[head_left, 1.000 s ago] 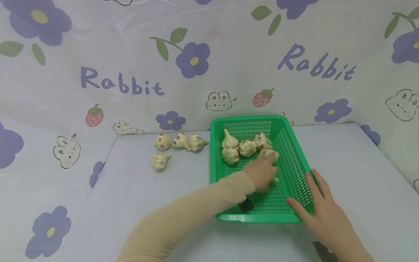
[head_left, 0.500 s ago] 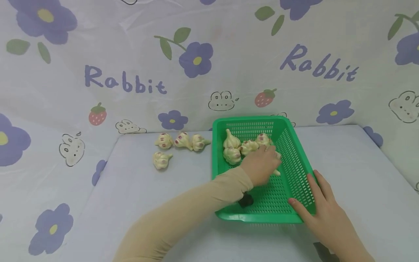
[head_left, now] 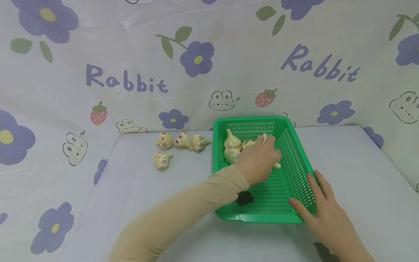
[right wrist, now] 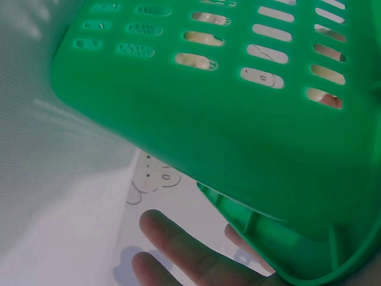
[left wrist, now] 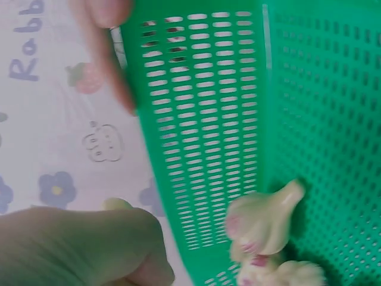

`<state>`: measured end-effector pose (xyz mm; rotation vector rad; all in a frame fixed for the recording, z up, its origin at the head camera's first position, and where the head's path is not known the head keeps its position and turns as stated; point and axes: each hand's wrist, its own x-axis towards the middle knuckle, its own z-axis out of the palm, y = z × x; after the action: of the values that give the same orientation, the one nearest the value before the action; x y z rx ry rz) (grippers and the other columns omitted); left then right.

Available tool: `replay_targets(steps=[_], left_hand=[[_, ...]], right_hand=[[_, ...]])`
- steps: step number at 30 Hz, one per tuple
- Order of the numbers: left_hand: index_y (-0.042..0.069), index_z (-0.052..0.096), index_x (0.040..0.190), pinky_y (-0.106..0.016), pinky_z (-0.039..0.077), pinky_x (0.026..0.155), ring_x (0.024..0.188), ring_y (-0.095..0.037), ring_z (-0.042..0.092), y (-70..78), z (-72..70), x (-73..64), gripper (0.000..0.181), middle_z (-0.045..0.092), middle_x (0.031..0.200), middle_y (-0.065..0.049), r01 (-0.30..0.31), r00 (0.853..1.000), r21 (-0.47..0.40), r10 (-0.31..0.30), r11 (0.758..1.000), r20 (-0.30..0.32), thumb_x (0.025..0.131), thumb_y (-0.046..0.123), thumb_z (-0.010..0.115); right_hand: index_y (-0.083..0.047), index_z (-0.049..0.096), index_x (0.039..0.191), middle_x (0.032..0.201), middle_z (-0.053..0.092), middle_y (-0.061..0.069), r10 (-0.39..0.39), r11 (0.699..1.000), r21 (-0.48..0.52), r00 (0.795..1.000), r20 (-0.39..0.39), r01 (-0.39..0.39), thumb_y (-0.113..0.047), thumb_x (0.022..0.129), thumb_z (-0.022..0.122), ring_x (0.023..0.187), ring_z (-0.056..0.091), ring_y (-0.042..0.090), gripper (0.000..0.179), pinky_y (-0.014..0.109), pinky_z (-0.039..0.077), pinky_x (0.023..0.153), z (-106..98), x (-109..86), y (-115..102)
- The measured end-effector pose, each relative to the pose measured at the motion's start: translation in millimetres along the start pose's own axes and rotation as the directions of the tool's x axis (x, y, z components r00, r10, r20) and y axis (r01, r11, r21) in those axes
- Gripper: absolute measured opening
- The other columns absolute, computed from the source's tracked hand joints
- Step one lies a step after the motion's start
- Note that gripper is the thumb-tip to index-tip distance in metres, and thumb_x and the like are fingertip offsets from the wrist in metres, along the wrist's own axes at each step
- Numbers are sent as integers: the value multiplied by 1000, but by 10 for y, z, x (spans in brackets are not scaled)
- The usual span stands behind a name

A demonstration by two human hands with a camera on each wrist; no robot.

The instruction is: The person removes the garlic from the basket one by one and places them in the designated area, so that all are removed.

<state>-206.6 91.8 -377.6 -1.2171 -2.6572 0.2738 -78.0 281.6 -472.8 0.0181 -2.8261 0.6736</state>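
In the head view my left hand (head_left: 258,160) reaches into the green plastic basket (head_left: 262,217). It holds a garlic bulb (head_left: 277,165), whose stem pokes out at the right of the hand while most of the bulb is hidden. More garlic bulbs (head_left: 232,140) lie in the far part of the basket, partly behind that hand. The left wrist view shows the thumb side of the left hand (left wrist: 89,247) and a bulb (left wrist: 262,220) on the basket floor. My right hand (head_left: 325,214) grips the basket's near right side, thumb inside and fingers outside.
Several loose garlic bulbs (head_left: 162,159) lie on the pale table (head_left: 157,203) left of the basket. A patterned cloth (head_left: 131,47) hangs behind the table. A dark device (head_left: 244,198) sits under the left wrist.
My left hand has moved a little farther into the basket toward the far bulbs, the protruding stem moving with it. The right hand keeps its hold. The head view has shifted slightly.
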Motion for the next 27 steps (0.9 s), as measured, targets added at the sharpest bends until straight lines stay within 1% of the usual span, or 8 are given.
replay_targets(steps=[5,7,10,14,18,20,23,27], left_hand=[[25,71,130,-27,61,83,129,-23,56,-50,-144,-85,34,54,146,-6,31,999,-41,-31,999,-13,97,28,72],[23,71,131,-24,60,77,123,-22,57,-64,-194,-127,36,55,143,-6,35,999,-46,-36,998,-22,95,26,74],[24,72,127,-19,55,64,114,-19,57,-85,-252,-197,33,57,136,-4,41,998,-52,-44,998,-48,94,24,74],[24,71,128,-18,48,54,109,-18,55,-115,-306,-308,34,57,132,-4,48,995,-81,-54,996,-79,94,23,72],[21,69,132,-19,47,54,109,-20,55,-155,-337,-434,41,56,134,-7,55,992,-124,-68,991,-110,91,20,70],[20,68,134,-21,50,56,111,-21,56,-185,-349,-495,46,56,135,-9,63,989,-136,-81,989,-126,89,19,71],[17,69,131,-23,52,57,107,-22,56,-244,-359,-569,45,57,128,-9,76,984,-162,-101,984,-150,86,18,71],[15,71,116,-23,48,53,101,-22,52,-343,-353,-646,31,54,119,-9,83,975,-212,-123,974,-182,85,13,70]], right_hand=[[1,17,165,170,14,26,0,1000,-5,1000,5,0,-48,101,63,121,53,62,93,75,49,80,-4,15,8],[1,16,165,170,13,25,5,1000,-10,1000,12,-5,-49,101,62,121,54,62,93,75,49,81,-11,21,1],[0,16,165,171,13,25,10,1000,-9,1000,20,-10,-49,102,62,120,54,62,92,75,48,81,-21,29,-4],[1,16,165,170,13,26,8,1000,-3,1000,22,-8,-48,102,62,121,53,62,92,76,48,81,-27,30,-2],[2,18,164,169,15,27,0,1000,5,1000,17,0,-46,101,64,122,52,62,92,76,47,82,-20,25,4],[2,17,164,169,15,27,-1,1000,6,1000,16,1,-46,101,64,123,51,62,92,76,47,83,-18,26,4],[2,17,164,169,15,27,-1,1000,4,1000,16,1,-47,102,63,123,51,62,92,76,48,82,-18,34,-2],[1,15,165,170,12,27,6,1000,4,1000,29,-6,-48,102,61,125,50,62,92,76,47,83,-18,45,-5]])
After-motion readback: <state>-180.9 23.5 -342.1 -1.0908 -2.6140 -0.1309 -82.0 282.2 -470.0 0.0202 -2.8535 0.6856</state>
